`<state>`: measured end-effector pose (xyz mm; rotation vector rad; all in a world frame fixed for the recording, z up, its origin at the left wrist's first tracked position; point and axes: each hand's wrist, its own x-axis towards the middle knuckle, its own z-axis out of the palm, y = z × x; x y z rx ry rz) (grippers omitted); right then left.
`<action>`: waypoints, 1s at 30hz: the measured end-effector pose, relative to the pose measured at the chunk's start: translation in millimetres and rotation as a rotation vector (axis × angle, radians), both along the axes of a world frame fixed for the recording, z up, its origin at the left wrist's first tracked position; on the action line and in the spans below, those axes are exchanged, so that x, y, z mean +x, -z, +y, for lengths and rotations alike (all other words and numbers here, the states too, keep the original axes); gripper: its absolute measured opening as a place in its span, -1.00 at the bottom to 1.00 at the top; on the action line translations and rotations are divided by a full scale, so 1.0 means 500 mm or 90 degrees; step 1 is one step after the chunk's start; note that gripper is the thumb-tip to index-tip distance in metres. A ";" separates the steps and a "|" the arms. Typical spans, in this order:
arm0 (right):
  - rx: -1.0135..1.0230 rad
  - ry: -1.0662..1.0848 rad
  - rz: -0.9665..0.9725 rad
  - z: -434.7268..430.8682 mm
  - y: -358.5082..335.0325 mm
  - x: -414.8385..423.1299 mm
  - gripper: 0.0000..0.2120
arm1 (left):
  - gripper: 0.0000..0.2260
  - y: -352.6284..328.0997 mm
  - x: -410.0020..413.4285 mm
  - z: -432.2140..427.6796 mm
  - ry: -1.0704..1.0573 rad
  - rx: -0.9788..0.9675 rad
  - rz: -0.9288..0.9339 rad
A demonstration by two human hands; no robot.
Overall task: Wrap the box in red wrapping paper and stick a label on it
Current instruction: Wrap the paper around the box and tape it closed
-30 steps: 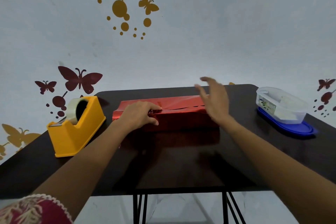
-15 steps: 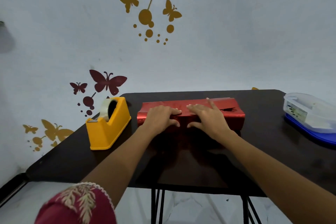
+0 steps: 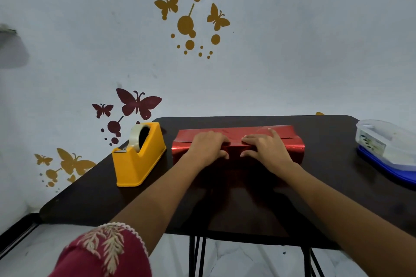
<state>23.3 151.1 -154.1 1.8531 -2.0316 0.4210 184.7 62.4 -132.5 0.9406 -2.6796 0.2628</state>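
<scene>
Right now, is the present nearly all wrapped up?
About halfway. Done: the red paper is folded over the top. In hand: the left hand and right hand hold the overlap down. To do: tape from the yellow dispenser, closing the ends, and the label; none shows yet.

Red paper [image 3: 292,145], yellow dispenser [image 3: 135,164], dark table [image 3: 247,209]
</scene>
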 end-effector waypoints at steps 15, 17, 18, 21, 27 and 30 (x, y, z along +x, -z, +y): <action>0.015 -0.023 0.062 0.001 0.008 -0.008 -0.39 | -0.55 0.000 0.006 -0.001 -0.018 0.038 0.053; 0.014 -0.042 0.057 0.000 0.005 -0.006 -0.35 | -0.55 -0.004 0.004 0.000 -0.017 0.039 0.056; 0.019 -0.049 0.050 -0.001 0.003 -0.006 -0.35 | -0.55 -0.005 0.003 0.000 -0.017 0.042 0.055; 0.031 -0.058 0.048 -0.007 -0.001 -0.006 -0.39 | -0.55 -0.004 0.002 0.001 -0.023 0.040 0.050; 0.037 -0.067 0.048 -0.016 -0.005 0.009 -0.38 | -0.56 -0.009 0.001 0.004 -0.029 0.022 0.048; 0.051 -0.067 0.045 -0.022 -0.006 0.015 -0.38 | -0.56 -0.008 -0.001 0.003 -0.029 0.016 0.046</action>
